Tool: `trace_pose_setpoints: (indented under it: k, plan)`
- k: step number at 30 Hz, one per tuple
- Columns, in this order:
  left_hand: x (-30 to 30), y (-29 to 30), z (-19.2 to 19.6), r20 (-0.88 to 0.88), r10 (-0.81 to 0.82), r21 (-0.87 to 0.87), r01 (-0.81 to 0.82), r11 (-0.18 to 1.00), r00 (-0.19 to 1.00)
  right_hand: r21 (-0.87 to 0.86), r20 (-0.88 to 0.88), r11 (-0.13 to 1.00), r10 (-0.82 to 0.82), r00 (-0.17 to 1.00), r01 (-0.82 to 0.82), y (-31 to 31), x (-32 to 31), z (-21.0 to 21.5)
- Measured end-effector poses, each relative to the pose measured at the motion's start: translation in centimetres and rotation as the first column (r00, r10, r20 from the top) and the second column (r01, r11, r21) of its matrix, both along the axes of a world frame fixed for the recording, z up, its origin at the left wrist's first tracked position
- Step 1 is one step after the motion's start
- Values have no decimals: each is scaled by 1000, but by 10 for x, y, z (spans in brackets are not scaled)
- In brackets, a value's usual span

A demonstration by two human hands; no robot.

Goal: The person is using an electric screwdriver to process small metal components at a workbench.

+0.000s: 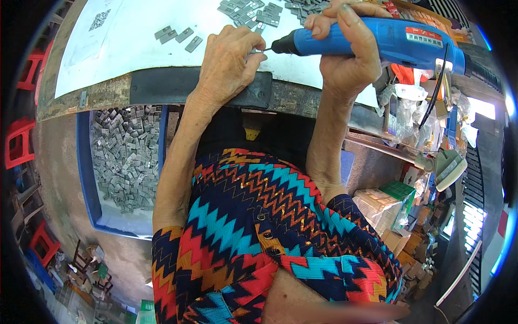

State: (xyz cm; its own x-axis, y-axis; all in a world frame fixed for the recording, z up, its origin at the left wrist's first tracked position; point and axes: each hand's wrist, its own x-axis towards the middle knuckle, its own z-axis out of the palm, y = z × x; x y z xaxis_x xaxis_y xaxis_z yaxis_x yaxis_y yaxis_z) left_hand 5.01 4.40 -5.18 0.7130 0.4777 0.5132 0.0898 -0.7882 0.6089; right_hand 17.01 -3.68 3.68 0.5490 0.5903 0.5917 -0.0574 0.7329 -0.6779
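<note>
My right hand (350,51) is wrapped round a blue electric screwdriver (388,40) with a black nose, held level over the table and pointing left. Its thin bit reaches to the fingertips of my left hand (232,59). That hand is closed in a pinch; a small piece seems to be between thumb and fingers, mostly hidden. Left of it, several small grey rectangular metal parts (184,34) lie on a white sheet (129,43). A larger cluster of the same grey parts (251,12) lies just beyond my left hand, and another pile (307,9) is farther right.
A blue bin (84,162) full of grey parts stands below the table's front edge, left of my lap. A dark pad (162,86) covers part of the wooden edge. Red stools (20,141) stand far left. Plastic bags (413,105) and cardboard boxes (380,208) crowd the right.
</note>
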Motion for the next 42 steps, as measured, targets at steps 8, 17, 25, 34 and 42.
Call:
trace_pose_setpoints:
  k: [8,17,25,34,42]
  plan:
    - [1,2,-5,30,62,11,-62,998,998,-36,42,994,-99,994,100,6,3,-4]
    - [6,0,-5,-86,136,39,-134,990,987,-101,87,980,-160,983,169,16,-3,-3]
    - [7,2,-6,-58,88,4,-88,996,994,-70,117,986,-140,983,149,20,1,-8]
    - [6,1,-3,-65,88,-33,-90,995,994,-120,121,973,-181,976,195,21,0,-8]
    - [6,2,-5,-70,93,-18,-94,995,993,-103,132,977,-173,976,188,23,0,-10]
